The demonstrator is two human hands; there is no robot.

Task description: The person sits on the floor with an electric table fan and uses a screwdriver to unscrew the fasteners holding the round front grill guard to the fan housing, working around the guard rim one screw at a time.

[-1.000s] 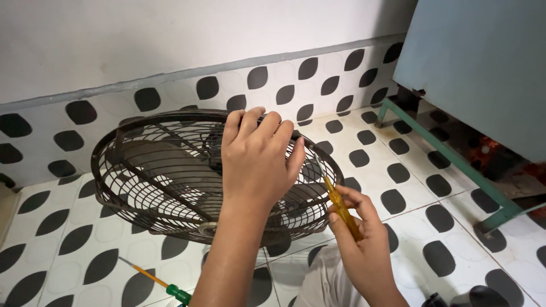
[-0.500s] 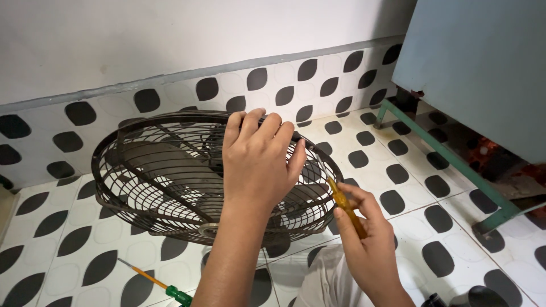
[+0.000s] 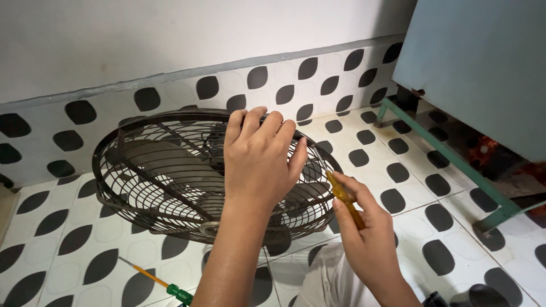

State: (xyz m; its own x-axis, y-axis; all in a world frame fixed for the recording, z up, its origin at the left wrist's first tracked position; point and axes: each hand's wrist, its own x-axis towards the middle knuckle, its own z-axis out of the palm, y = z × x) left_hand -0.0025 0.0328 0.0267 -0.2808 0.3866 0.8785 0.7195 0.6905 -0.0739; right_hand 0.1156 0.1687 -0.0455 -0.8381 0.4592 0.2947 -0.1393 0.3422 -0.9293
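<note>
1. Gripping an orange-handled screwdriver, our right hand aims its tip at the rim of the fan guard.
2. Our left hand lies flat, fingers spread, steadying the guard on the tiled floor.
3. We see a second screwdriver lying nearby.

No packages, labels, signs or screens in view (checked floor, wall and the blue cabinet side).
</note>
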